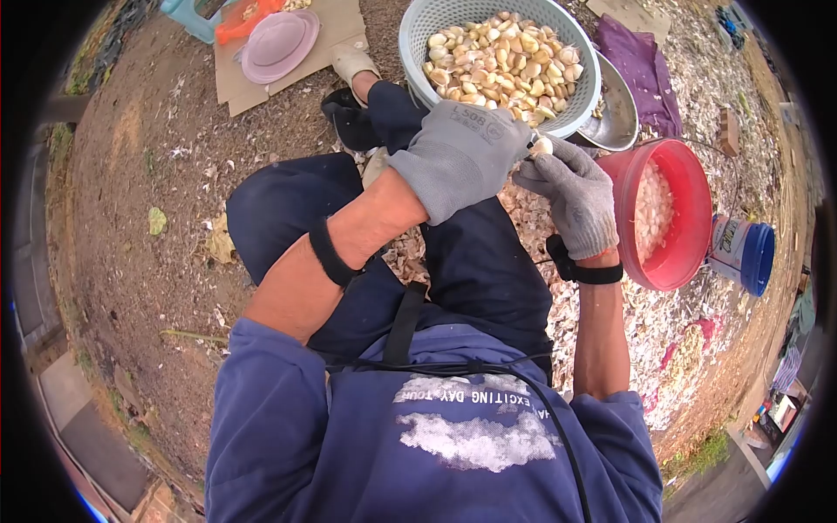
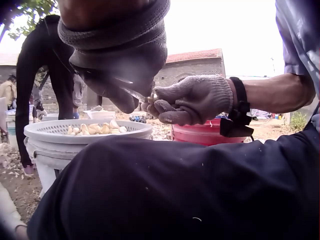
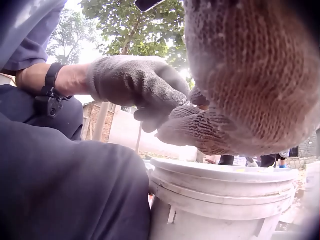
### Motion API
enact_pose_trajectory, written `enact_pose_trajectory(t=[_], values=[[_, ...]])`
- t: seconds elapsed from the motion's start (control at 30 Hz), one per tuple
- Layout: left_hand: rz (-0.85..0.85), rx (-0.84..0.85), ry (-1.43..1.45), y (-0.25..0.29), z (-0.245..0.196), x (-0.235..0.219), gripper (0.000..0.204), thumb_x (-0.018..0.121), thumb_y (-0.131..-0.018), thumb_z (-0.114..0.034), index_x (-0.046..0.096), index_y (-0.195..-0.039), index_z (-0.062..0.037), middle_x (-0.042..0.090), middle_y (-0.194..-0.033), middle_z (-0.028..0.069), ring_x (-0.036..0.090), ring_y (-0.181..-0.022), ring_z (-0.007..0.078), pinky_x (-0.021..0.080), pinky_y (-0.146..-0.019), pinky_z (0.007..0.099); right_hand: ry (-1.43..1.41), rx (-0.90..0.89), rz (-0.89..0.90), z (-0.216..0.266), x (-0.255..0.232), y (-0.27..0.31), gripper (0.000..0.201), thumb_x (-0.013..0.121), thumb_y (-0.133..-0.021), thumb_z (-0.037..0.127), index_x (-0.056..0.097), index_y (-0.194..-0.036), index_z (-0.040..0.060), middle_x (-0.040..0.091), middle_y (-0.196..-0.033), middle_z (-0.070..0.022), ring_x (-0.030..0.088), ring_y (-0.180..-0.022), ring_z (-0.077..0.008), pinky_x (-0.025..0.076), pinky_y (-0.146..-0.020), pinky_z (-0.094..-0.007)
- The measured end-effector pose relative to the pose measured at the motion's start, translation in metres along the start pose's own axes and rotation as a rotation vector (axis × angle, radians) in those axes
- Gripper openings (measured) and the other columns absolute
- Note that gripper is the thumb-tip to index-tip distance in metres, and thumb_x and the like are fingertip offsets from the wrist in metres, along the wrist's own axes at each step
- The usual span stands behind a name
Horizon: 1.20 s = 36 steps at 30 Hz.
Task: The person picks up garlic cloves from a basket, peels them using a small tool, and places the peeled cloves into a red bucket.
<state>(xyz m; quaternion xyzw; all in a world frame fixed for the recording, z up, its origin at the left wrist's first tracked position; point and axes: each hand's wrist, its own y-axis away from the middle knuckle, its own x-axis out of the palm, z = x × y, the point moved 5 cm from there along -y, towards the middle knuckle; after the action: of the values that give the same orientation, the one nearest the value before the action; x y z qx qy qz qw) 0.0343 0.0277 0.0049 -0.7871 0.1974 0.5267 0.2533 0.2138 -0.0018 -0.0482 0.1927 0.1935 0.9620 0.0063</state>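
Observation:
My left hand (image 1: 462, 157), in a grey coated glove, curls round a thin shiny metal blade (image 2: 131, 91); its handle is hidden in the palm. Facing it, my gloved right hand (image 1: 574, 193) pinches a pale garlic clove (image 1: 542, 146) between thumb and fingers. The fingertips of both hands meet at the clove, above the near edge of a grey-white colander (image 1: 417, 61). Many garlic cloves (image 1: 501, 65) fill that colander, which sits on a white bucket (image 3: 215, 210) in the right wrist view.
Right of the hands stands a red bucket (image 1: 629, 196) holding peeled cloves, with a blue-rimmed tub (image 1: 758, 260) beside it. A metal basin (image 1: 621, 109) and purple cloth (image 1: 641, 74) lie beyond. Pink lid (image 1: 279, 45) rests on cardboard (image 1: 234, 87). Garlic skins litter the ground. Another person (image 2: 55, 70) stands nearby.

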Motion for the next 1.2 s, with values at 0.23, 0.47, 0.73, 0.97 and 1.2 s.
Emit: enact_pose_trajectory(t=[0.23, 0.47, 0.73, 0.97, 1.2], values=[[0.028, 0.067, -0.016, -0.001, 0.001, -0.001, 0.014, 0.070, -0.092, -0.019, 0.071, -0.101, -0.0089, 0.073, -0.089, 0.0106, 0.074, -0.085, 0.0339, 0.057, -0.074, 0.0488, 0.085, 0.032, -0.015, -0.001, 0.000, 0.003, 0.037, 0.077, -0.099, 0.009, 0.068, -0.129, -0.0123, 0.077, -0.107, -0.0172, 0.078, -0.089, -0.0248, 0.067, -0.086, -0.0375], [0.134, 0.046, 0.017, -0.004, 0.008, 0.001, 0.013, 0.069, -0.092, -0.017, 0.073, -0.103, -0.0115, 0.073, -0.088, 0.0111, 0.074, -0.084, 0.0338, 0.056, -0.075, 0.0480, 0.092, 0.032, 0.029, -0.004, 0.000, 0.004, 0.037, 0.076, -0.099, 0.006, 0.067, -0.129, -0.0130, 0.077, -0.108, -0.0181, 0.078, -0.090, -0.0263, 0.066, -0.086, -0.0382], [0.105, 0.045, 0.008, -0.002, 0.007, 0.001, 0.014, 0.069, -0.092, -0.017, 0.073, -0.105, -0.0122, 0.074, -0.090, 0.0099, 0.074, -0.087, 0.0334, 0.056, -0.077, 0.0477, 0.038, 0.057, 0.068, -0.005, 0.000, 0.003, 0.037, 0.072, -0.101, 0.004, 0.064, -0.131, -0.0149, 0.075, -0.113, -0.0195, 0.078, -0.096, -0.0274, 0.065, -0.092, -0.0403], [0.105, 0.011, 0.017, -0.003, 0.019, 0.007, 0.015, 0.067, -0.095, -0.019, 0.074, -0.107, -0.0136, 0.076, -0.099, 0.0066, 0.075, -0.092, 0.0317, 0.057, -0.080, 0.0469, -0.034, 0.090, 0.156, -0.007, -0.004, 0.008, 0.036, 0.068, -0.103, 0.004, 0.062, -0.134, -0.0154, 0.074, -0.118, -0.0198, 0.077, -0.100, -0.0287, 0.064, -0.096, -0.0426], [0.180, -0.107, -0.041, -0.008, 0.020, 0.007, 0.017, 0.068, -0.095, -0.023, 0.075, -0.107, -0.0138, 0.076, -0.099, 0.0091, 0.075, -0.092, 0.0325, 0.057, -0.082, 0.0472, -0.022, 0.073, 0.164, -0.010, -0.010, 0.008, 0.044, 0.071, -0.102, 0.006, 0.058, -0.139, -0.0136, 0.073, -0.117, -0.0196, 0.076, -0.101, -0.0277, 0.063, -0.097, -0.0435]])
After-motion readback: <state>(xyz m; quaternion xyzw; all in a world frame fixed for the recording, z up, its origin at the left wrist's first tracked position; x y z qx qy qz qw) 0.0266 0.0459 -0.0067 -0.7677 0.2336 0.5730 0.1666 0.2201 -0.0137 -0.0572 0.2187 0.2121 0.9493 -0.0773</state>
